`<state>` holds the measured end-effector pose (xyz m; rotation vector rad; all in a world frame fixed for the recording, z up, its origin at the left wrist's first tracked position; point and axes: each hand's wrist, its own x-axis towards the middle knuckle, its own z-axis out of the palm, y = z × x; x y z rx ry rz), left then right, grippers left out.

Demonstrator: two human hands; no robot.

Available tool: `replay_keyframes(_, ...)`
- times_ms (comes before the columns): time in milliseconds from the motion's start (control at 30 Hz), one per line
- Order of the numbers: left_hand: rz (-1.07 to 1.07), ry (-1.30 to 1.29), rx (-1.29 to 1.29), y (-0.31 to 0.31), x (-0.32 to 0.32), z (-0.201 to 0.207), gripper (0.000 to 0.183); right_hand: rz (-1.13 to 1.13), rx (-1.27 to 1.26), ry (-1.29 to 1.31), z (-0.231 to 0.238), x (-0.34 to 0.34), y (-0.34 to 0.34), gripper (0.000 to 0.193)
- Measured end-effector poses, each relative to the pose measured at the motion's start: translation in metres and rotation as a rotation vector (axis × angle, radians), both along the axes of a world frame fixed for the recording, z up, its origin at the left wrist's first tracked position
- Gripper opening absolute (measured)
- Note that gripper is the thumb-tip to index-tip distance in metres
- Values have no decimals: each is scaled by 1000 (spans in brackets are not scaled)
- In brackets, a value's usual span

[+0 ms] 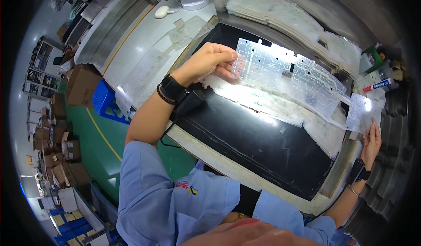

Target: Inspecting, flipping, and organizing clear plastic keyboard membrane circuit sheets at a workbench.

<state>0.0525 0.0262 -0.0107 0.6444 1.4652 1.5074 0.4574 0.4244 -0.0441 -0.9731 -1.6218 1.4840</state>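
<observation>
Clear plastic sheet (311, 81) | left fingers (222, 56) are pinching one end, right fingers (373, 134) the other | I'd be keeping tension even

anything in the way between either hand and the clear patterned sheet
Nothing visible: the left hand pinches the clear patterned sheet directly at its left end, and the right hand holds its right end. The whitish sheets on the black mat appear beneath it, not between.
</observation>
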Motion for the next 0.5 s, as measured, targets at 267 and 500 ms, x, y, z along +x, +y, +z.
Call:
replay_keyframes(267,1,81,-11,-1,3,2,26,6,4,-28,1,-5,-3,31)
replay_keyframes(500,-15,101,-5,-1,3,1,26,-22,24,-66,6,-7,-7,31)
